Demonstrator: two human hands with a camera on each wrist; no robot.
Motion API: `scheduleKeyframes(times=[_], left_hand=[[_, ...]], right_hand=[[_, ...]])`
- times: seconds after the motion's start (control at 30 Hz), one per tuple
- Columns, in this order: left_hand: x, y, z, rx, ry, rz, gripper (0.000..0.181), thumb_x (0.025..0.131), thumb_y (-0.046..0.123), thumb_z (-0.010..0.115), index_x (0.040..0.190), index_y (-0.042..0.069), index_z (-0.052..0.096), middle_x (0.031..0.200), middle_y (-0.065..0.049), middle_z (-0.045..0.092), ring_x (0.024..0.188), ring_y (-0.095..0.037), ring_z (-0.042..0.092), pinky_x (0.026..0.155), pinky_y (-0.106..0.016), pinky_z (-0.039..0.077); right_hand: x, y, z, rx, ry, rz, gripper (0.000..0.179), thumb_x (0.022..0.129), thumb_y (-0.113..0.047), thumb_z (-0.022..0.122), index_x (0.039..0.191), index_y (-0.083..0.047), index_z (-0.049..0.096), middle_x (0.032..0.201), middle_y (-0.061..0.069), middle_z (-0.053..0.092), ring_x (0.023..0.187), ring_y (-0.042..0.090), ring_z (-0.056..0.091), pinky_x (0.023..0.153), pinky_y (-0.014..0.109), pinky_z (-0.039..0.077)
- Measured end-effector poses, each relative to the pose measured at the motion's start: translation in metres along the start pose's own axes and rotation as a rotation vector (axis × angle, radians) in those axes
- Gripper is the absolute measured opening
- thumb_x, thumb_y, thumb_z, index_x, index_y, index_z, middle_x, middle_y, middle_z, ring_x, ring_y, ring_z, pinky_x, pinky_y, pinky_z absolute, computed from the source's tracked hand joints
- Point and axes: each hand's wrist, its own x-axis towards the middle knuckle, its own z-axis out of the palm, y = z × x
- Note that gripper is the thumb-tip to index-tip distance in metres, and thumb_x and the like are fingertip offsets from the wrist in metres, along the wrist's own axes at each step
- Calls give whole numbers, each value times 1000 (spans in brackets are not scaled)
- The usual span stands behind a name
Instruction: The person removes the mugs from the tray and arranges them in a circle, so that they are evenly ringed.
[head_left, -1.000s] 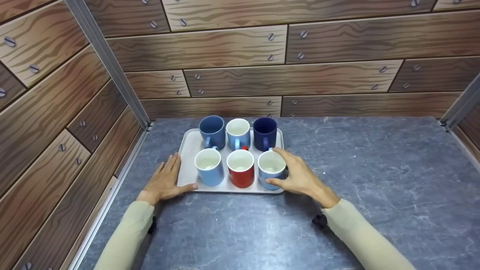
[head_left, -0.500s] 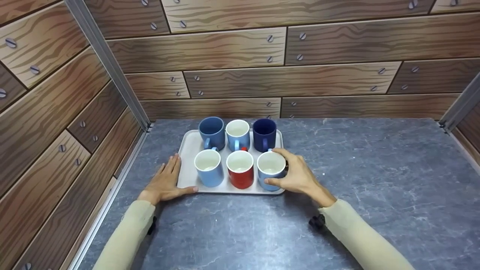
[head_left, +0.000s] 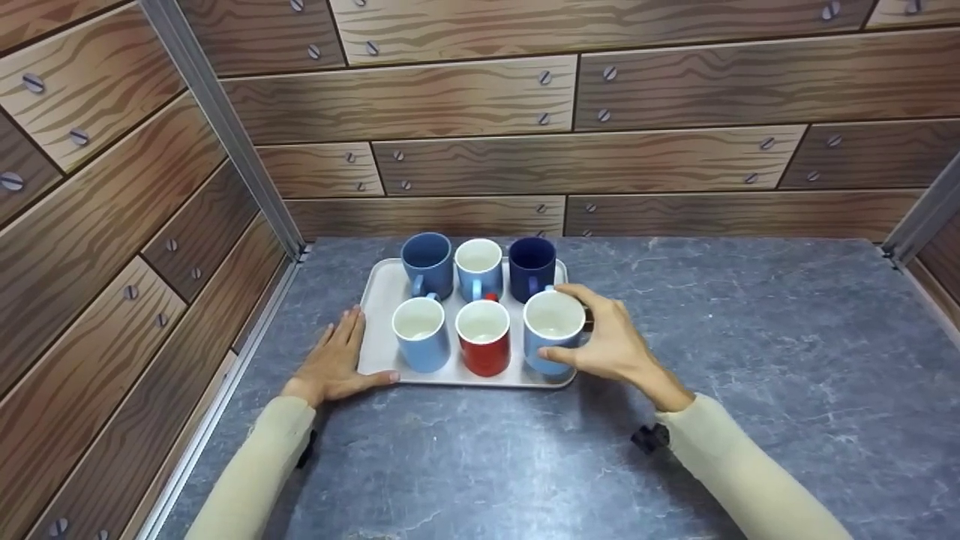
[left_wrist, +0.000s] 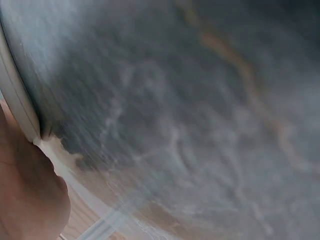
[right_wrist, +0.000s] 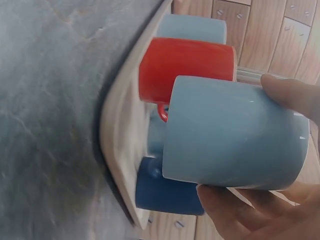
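Observation:
My right hand (head_left: pixel 611 341) grips a light blue mug (head_left: pixel 553 319) with a white inside, thumb on the near side and fingers around the far side. In the right wrist view this mug (right_wrist: pixel 235 132) hangs clear of the white tray (right_wrist: pixel 122 120). My left hand (head_left: pixel 334 364) rests at the tray's left edge, fingers straight, thumb along its front rim. A red mug (head_left: pixel 486 356) and another light blue mug (head_left: pixel 424 349) stand in the front row. Behind them are a medium blue mug (head_left: pixel 427 266), a light blue one (head_left: pixel 478 270) and a dark navy one (head_left: pixel 532 266).
The tray lies on a grey marbled tabletop (head_left: pixel 750 360). A wood-patterned wall (head_left: pixel 465 169) rises behind it, with another (head_left: pixel 150 247) close on the left. A metal strip (head_left: pixel 217 397) runs along the table's left edge.
My right hand has raised the light blue mug off the tray's front right corner, slightly up and to the right. My left hand stays at the tray edge.

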Motion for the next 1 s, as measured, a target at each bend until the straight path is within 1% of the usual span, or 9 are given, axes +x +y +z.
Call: scheduleKeyframes(times=[0.1, 0.23, 0.3, 0.37, 0.47, 0.53, 0.63, 0.77, 1.0], left_hand=[[3, 0, 2, -3, 2, 7, 137, 83, 89, 61, 169, -5, 10, 178, -26, 6, 166, -44, 8, 135, -61, 10], [5, 1, 2, 3, 3, 16, 138, 83, 90, 61, 169, -6, 11, 178, -25, 7, 166, -44, 9, 135, -61, 11], [4, 2, 2, 5, 4, 18, 137, 83, 88, 62, 168, -6, 12, 178, -26, 7, 165, -44, 10, 135, -61, 12], [3, 2, 1, 4, 2, 15, 137, 83, 88, 62, 168, -6, 12, 178, -26, 7, 165, -44, 10, 135, -61, 12], [0, 0, 1, 12, -2, 2, 136, 83, 87, 63, 169, -5, 11, 178, -25, 6, 166, -43, 9, 135, -59, 11], [-3, -2, 2, 6, 7, 5, 136, 83, 86, 64, 168, -6, 11, 178, -25, 7, 166, -43, 9, 135, -60, 12], [-5, -2, 0, 5, 17, 8, 135, 84, 85, 64, 168, -7, 12, 178, -26, 8, 165, -44, 10, 135, -60, 12], [-7, 0, -2, 1, 27, 17, 134, 84, 84, 65, 167, -8, 14, 177, -28, 8, 165, -46, 11, 134, -61, 14], [-4, 1, -1, 8, 39, 22, 137, 83, 85, 65, 166, -11, 14, 176, -30, 7, 164, -47, 12, 134, -62, 16]], right_hand=[[0, -2, -11, 14, 8, -2, 88, 63, -21, 104, 141, -7, 65, 115, 10, 79, 98, 25, 76, 86, 37, 62], [-2, -1, -28, -1, 33, -4, 88, 62, -18, 103, 140, -4, 66, 117, 13, 79, 100, 29, 76, 89, 46, 63], [-3, 0, -38, -19, 50, -7, 87, 61, -17, 103, 139, -3, 66, 117, 15, 78, 99, 30, 76, 89, 48, 63], [-4, 2, -47, -37, 62, -7, 87, 62, -17, 103, 139, -2, 65, 118, 16, 78, 98, 31, 76, 86, 44, 63], [-4, 6, -61, -70, 75, -5, 88, 63, -18, 103, 140, -1, 64, 119, 18, 77, 98, 32, 75, 82, 31, 61], [-4, 9, -69, -92, 84, -1, 91, 63, -19, 103, 142, -1, 63, 121, 19, 76, 98, 33, 75, 80, 23, 58], [-5, 15, -82, -126, 107, 2, 92, 63, -18, 103, 143, 1, 62, 122, 22, 75, 97, 36, 75, 78, 17, 54], [-9, 23, -98, -169, 149, 16, 90, 64, -20, 103, 142, 1, 63, 122, 25, 75, 97, 38, 75, 77, 13, 51], [-18, 40, -128, -233, 188, 75, 85, 69, -25, 101, 141, 1, 63, 125, 28, 72, 103, 44, 73, 79, 14, 47]])
